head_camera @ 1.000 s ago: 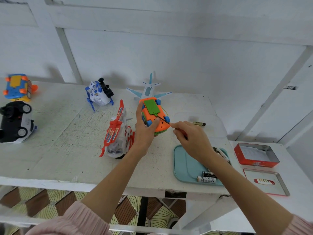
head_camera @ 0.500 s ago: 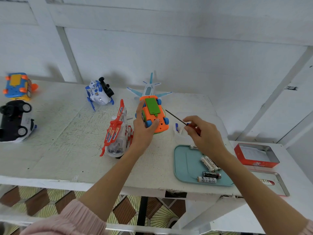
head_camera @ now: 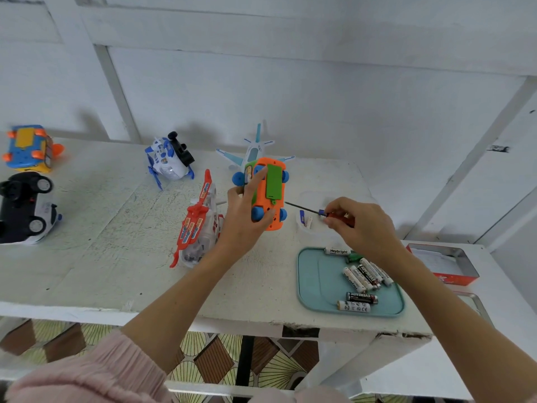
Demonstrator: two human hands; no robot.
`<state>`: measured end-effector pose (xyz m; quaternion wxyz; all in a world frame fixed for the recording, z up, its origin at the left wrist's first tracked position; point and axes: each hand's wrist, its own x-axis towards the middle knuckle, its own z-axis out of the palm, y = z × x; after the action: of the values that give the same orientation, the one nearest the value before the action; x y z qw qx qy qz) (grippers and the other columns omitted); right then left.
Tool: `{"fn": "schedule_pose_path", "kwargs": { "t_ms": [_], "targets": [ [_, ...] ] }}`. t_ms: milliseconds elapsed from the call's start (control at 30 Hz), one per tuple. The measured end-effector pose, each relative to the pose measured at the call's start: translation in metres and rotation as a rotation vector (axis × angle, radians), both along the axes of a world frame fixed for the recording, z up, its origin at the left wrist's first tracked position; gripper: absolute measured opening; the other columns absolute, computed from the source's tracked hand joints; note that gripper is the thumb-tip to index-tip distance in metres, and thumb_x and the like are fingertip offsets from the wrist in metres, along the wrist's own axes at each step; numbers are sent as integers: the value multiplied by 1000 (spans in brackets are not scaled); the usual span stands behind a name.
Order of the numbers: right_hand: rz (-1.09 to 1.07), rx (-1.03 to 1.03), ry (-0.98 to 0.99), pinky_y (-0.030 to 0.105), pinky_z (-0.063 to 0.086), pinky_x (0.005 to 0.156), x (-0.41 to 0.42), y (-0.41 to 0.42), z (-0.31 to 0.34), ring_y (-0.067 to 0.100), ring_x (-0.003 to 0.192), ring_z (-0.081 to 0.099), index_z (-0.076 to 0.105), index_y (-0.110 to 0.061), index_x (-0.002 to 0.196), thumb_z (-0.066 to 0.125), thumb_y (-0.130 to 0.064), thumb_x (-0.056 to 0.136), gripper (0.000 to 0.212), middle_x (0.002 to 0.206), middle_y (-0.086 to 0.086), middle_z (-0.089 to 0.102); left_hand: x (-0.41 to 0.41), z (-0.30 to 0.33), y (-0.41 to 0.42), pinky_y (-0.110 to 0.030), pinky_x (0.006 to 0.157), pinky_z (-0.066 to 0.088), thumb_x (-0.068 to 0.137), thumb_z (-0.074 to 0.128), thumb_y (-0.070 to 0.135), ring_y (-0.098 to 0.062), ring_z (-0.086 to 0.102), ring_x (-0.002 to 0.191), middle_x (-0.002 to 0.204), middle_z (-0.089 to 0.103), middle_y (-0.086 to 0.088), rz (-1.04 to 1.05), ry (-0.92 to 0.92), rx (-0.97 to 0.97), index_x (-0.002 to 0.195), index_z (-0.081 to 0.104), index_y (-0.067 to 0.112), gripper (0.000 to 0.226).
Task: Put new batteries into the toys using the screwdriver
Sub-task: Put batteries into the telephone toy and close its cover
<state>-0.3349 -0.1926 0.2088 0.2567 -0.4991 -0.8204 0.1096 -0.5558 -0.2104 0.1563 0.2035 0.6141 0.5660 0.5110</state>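
Nearest, at five o'clock: a flat teal plastic tray [head_camera: 313, 286] on the white painted table [head_camera: 101, 257], holding a bunch of small stick batteries [head_camera: 364, 276]. Just past the tray, at three o'clock: right hand [head_camera: 359, 228], fingers curled, pinching the red handle of a thin screwdriver [head_camera: 319, 212] with a dark metal shaft, tip pointing toward nine o'clock and stopping just short of the toy car. Under that hand, a small see-through cup [head_camera: 308, 228], hard to make out. In the middle: left hand [head_camera: 242, 221], wrapped round an orange plastic toy car [head_camera: 268, 193] with blue wheels, lifted and turned belly-up, green lid showing on top. Just beside it at nine o'clock: a red and white toy helicopter [head_camera: 199, 225]. At four o'clock, a red tin box [head_camera: 447, 264] on a second white table. Far left: a black and white toy car [head_camera: 26, 209] on its side, and behind it a blue and yellow toy car [head_camera: 29, 148]. Farther back at eleven o'clock: a blue and white toy [head_camera: 170, 159] tipped over. Farthest, at twelve o'clock, behind the orange car: a white and light blue toy plane [head_camera: 254, 151].
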Motion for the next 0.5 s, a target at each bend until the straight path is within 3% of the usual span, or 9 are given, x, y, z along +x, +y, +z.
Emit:
{"fn": "schedule_pose_path", "kwargs": {
  "t_ms": [67,167,267,433,500],
  "targets": [
    [2,-8,-26,20,33,58,0,-1,1,5,75,51,66,-22,97,64,-27,86,12,79,-13,60,-3,0,0,-5,79,37,91,61,17,0,42,101,123,26,-2,-13,62,15,127,21,54,66],
    [17,-14,-53,21,34,59,0,-4,2,5,74,51,67,-22,97,64,-28,86,12,80,-12,61,-3,2,0,-22,91,42,90,61,17,-12,40,108,124,24,-1,-17,157,47,129,18,56,69],
    [41,3,-82,19,36,59,0,-5,2,6,74,53,68,-22,96,64,-28,85,13,84,-8,67,-4,6,-1,-25,93,40,90,61,17,-15,38,111,131,28,-11,6,269,90,133,20,49,67],
    [27,19,-130,22,37,64,-4,-5,4,13,82,60,70,-23,98,63,-30,86,15,88,-5,70,-5,10,-4,-34,93,44,84,47,44,-29,45,113,133,31,-20,-21,427,107,138,23,44,59],
    [26,19,-158,22,38,65,-7,-5,5,14,85,60,70,-25,99,61,-32,86,17,89,-6,70,-5,11,-4,-39,94,47,84,47,42,-33,46,114,134,32,-22,-29,474,111,138,23,42,58]
  ]
}}
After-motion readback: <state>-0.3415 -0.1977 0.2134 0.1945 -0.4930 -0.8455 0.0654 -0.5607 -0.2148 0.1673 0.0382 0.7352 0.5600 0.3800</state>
